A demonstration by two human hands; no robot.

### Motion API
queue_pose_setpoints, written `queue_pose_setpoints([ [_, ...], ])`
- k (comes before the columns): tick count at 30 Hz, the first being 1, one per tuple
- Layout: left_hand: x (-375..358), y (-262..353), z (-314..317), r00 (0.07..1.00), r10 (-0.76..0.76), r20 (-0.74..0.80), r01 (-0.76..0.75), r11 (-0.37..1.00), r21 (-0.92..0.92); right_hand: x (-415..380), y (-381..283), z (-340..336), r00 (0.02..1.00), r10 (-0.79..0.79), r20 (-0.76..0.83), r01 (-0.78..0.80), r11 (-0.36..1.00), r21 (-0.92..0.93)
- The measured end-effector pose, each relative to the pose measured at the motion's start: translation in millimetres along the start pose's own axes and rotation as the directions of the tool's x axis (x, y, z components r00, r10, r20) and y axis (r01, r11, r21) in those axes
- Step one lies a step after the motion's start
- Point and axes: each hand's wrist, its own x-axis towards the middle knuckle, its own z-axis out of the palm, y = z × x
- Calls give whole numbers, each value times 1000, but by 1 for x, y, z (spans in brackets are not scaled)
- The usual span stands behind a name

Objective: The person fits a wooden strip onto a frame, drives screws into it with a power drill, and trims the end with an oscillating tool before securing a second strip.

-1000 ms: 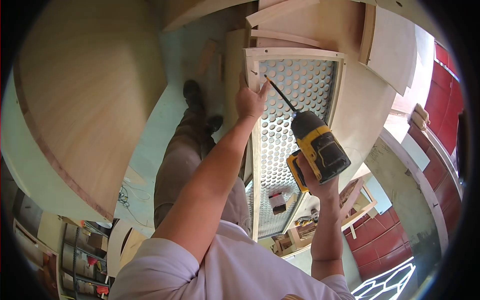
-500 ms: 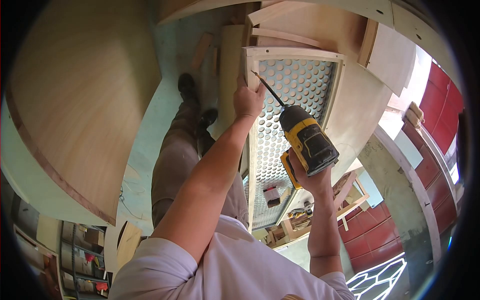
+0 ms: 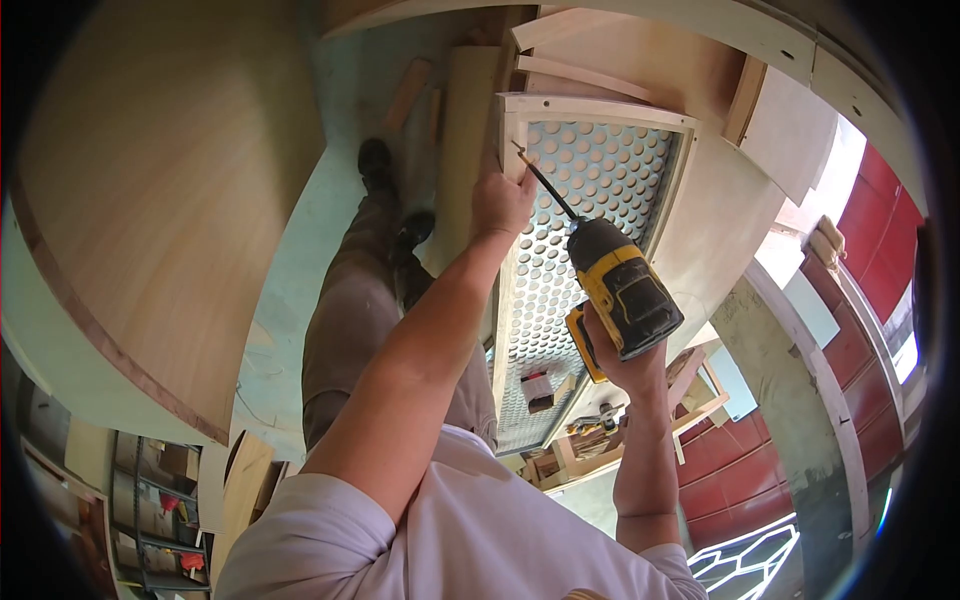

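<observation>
A yellow-and-black cordless drill (image 3: 622,285) is in my right hand (image 3: 628,362), its long bit pointing up and left. The bit's tip is at the inner side of a pale wooden frame (image 3: 511,250), near its upper left corner. My left hand (image 3: 502,205) grips that frame's left side just below the tip, the fingers partly hidden behind the wood. Inside the frame lies a perforated panel (image 3: 590,165) with round holes. Whether the tip touches a screw is too small to tell.
A large curved plywood panel (image 3: 170,200) fills the left side. Loose wood strips (image 3: 585,78) lie beyond the frame. A small box (image 3: 537,391) rests on the perforated panel's lower part. Shelves (image 3: 160,510) stand at the lower left, red panels (image 3: 735,470) at the right.
The view has shifted slightly, so the frame and drill appear a little further right. Both hands keep their holds, and the bit stays near the same corner.
</observation>
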Motion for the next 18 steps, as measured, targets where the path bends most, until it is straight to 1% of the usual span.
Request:
queue_pose_setpoints([
  [2, 0, -1, 1, 1000, 12, 3, -12, 1000, -12, -3, 1, 0, 1000, 23, -11, -23, 1000, 22],
  [5, 0, 0, 0, 998, -45, 35, 43, 998, 46, -4, 4, -3, 1000, -11, 9, 11, 1000, -21],
  [11, 0, -1, 0, 1000, 4, 22, -4, 1000, 7, -2, 4, -3, 996, 87, 8, -87, 994, 66],
  [14, 0, -2, 0, 999, -24, 42, 22, 999, 32, -2, 3, -4, 996, 90, 17, -91, 993, 74],
  [18, 1, -5, 3, 1000, -15, 23, 14, 1000, 15, 1, -3, -8, 999, -31, 41, 31, 999, -15],
])
